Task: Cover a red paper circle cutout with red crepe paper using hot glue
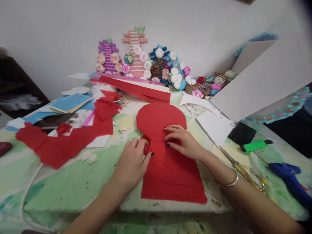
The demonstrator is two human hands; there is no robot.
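Note:
A sheet of red crepe paper lies on the table before me, its far part covering a rounded shape. At the narrow middle, the fingers and thumb of my left hand close on the paper's folded left edge. My right hand rests on the paper with its fingers apart, a bracelet round the wrist. Just what lies beneath the paper is hidden.
Red paper scraps lie left, with blue cards behind. Gold-handled scissors, a green highlighter and a blue glue gun lie right. Flower-decorated crafts lean against the wall. A white cable hangs over the front left edge.

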